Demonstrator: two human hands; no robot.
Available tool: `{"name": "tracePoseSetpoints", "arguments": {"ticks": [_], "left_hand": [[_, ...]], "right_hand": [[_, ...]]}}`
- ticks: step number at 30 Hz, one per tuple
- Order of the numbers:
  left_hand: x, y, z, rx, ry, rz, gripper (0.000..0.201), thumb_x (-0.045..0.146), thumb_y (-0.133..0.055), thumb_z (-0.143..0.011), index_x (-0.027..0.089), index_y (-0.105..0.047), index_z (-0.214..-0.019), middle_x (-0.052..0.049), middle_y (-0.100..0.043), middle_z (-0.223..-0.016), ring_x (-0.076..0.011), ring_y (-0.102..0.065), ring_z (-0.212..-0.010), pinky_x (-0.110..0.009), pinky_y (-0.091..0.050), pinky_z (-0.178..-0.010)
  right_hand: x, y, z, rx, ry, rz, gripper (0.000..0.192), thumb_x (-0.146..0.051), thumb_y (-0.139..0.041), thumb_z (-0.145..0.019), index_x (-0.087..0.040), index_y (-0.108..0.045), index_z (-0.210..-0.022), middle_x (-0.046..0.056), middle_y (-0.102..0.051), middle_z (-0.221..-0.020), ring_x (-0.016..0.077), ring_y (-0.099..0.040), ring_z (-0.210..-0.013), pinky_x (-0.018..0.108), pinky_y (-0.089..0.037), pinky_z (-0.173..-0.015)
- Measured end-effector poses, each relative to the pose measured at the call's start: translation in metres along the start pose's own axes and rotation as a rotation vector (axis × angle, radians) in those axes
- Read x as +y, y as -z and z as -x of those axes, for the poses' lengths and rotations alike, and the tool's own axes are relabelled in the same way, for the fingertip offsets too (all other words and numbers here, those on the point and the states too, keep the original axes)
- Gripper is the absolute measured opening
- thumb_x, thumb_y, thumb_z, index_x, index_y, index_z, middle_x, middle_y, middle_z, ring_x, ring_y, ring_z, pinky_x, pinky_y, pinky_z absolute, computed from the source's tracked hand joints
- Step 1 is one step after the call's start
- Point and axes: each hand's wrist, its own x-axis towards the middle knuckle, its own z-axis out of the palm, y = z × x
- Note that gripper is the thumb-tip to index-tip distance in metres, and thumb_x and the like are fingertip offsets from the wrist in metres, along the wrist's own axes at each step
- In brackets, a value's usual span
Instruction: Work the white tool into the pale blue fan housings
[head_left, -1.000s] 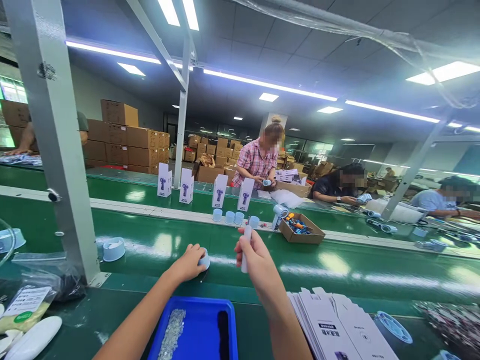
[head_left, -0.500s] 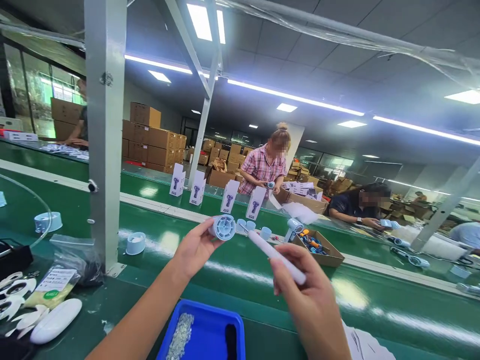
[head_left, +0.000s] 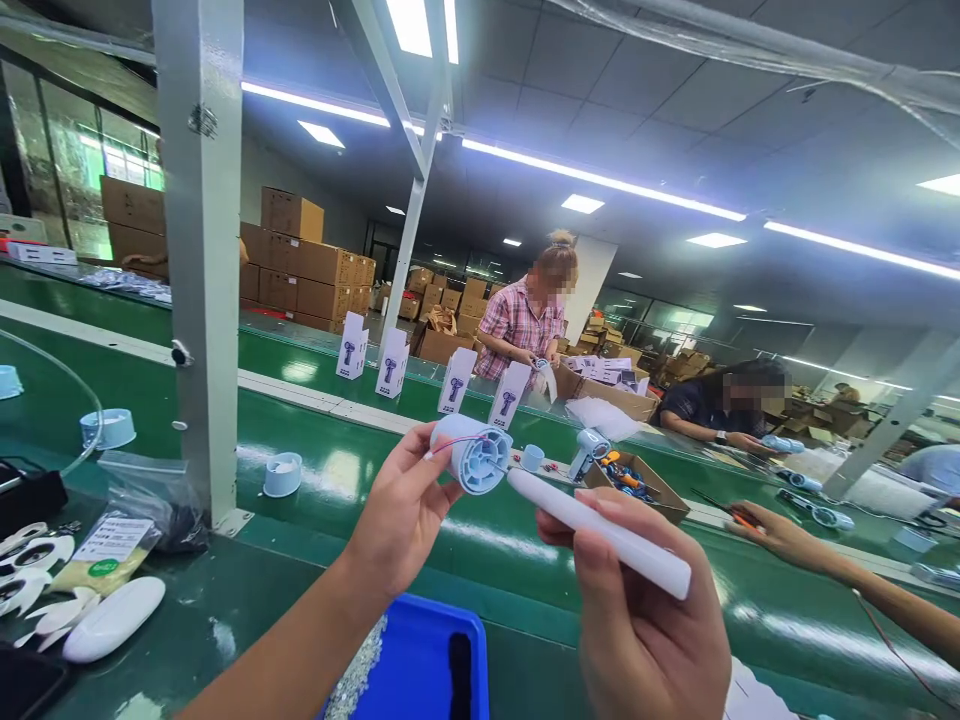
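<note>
My left hand [head_left: 401, 505] grips a light blue round plastic housing [head_left: 480, 457], its spoked inner face turned to the right. A thin reddish wire [head_left: 454, 440] runs along it by my fingertips. In my right hand [head_left: 645, 600] is a white pen-shaped screwdriver [head_left: 600, 525], held at a slant. Its thin metal shaft points into the spoked face; whether the tip touches anything there I cannot tell. Below my hands lies a blue tray [head_left: 480, 650] with small clear pieces [head_left: 360, 675] and a dark strip [head_left: 459, 675].
Light blue cups [head_left: 283, 474] and upright white boxes [head_left: 510, 395] stand on the green conveyor [head_left: 337, 470]. A metal post [head_left: 199, 300] rises at left near white fan blades [head_left: 34, 570]. From the right reaches another person's hand [head_left: 765, 530] with an orange-handled tool. Co-workers sit across.
The screwdriver has moved up to the housing, its tip now at the spoked face. The housing has turned and shifted right, showing a wire. Another person's arm has come in from the right.
</note>
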Motion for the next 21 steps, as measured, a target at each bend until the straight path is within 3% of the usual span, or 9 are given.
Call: {"name": "tracePoseSetpoints", "arguments": {"ticks": [9, 17, 19, 21], "left_hand": [[0.001, -0.007, 0.006, -0.042, -0.051, -0.045, 0.011, 0.021, -0.068, -0.082, 0.018, -0.062, -0.090, 0.001, -0.067, -0.085, -0.0081, -0.064, -0.076, -0.017, -0.054, -0.070], [-0.001, -0.010, 0.009, 0.011, -0.076, -0.062, 0.022, 0.023, -0.072, -0.078, 0.020, -0.064, -0.098, 0.000, -0.067, -0.090, -0.0113, -0.064, -0.080, -0.019, -0.054, -0.070], [0.002, -0.009, 0.007, 0.019, -0.108, -0.095, 0.018, 0.023, -0.071, -0.078, 0.019, -0.065, -0.095, 0.000, -0.067, -0.088, -0.0111, -0.063, -0.078, -0.018, -0.053, -0.068], [0.009, -0.007, 0.002, 0.071, -0.184, -0.138, 0.009, 0.020, -0.069, -0.077, 0.019, -0.065, -0.084, 0.001, -0.066, -0.080, -0.0091, -0.061, -0.070, -0.015, -0.051, -0.062]], "right_hand": [[-0.004, -0.001, 0.000, 0.060, 0.005, 0.010, 0.013, -0.022, -0.066, -0.083, -0.022, -0.064, -0.096, 0.004, -0.065, -0.100, 0.0175, -0.071, -0.075, 0.032, -0.061, -0.068], [0.003, -0.001, 0.002, 0.039, 0.020, 0.013, 0.015, -0.020, -0.066, -0.083, -0.025, -0.064, -0.097, 0.004, -0.062, -0.103, 0.0174, -0.068, -0.079, 0.033, -0.058, -0.070], [0.007, -0.004, 0.000, 0.006, 0.012, 0.058, 0.014, -0.024, -0.067, -0.082, -0.025, -0.064, -0.096, 0.003, -0.062, -0.097, 0.0170, -0.066, -0.077, 0.031, -0.055, -0.068], [0.010, -0.009, -0.001, -0.122, -0.104, 0.153, 0.013, -0.030, -0.067, -0.082, -0.024, -0.065, -0.093, 0.001, -0.061, -0.081, 0.0146, -0.060, -0.067, 0.026, -0.049, -0.060]]}}
